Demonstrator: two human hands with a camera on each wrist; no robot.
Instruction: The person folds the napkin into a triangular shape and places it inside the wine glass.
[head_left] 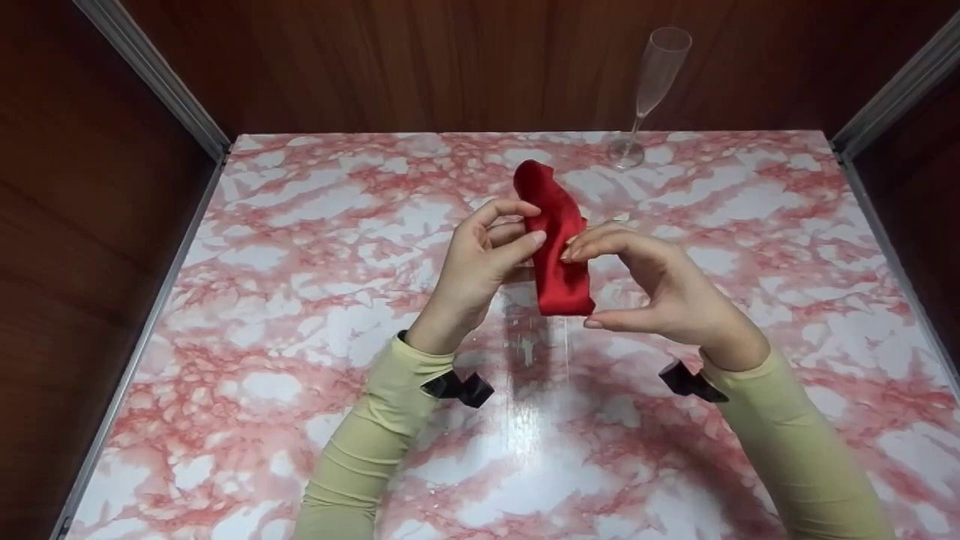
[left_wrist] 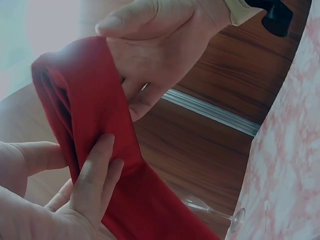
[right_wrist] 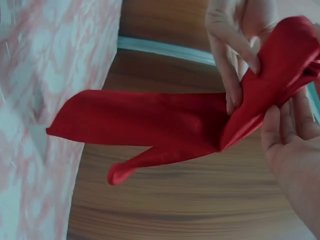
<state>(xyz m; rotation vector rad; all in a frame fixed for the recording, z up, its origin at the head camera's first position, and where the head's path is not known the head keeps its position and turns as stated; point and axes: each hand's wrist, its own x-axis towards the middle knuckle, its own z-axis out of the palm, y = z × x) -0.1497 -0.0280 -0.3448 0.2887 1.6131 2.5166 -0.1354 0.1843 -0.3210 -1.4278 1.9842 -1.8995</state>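
Observation:
A strip of shiny red cloth [head_left: 559,277], folded in layers, is held up above the table between both hands. My left hand [head_left: 480,259] pinches its left edge with thumb and index finger. From the other side, the right hand [head_left: 664,289] has bent fingertips on the cloth's right edge, while its thumb reaches the near lower corner. Layers show at the near folded end of the red cloth [left_wrist: 92,90] in the left wrist view. On the right wrist side, a long slanted end of the red cloth [right_wrist: 135,117] and a narrower tail extend toward the table.
A clear champagne flute [head_left: 660,71] stands upright at the table's back edge, right of the cloth. The table [head_left: 285,315] has a pink and white marbled top. Dark wood panels [head_left: 390,67] enclose the back and both sides.

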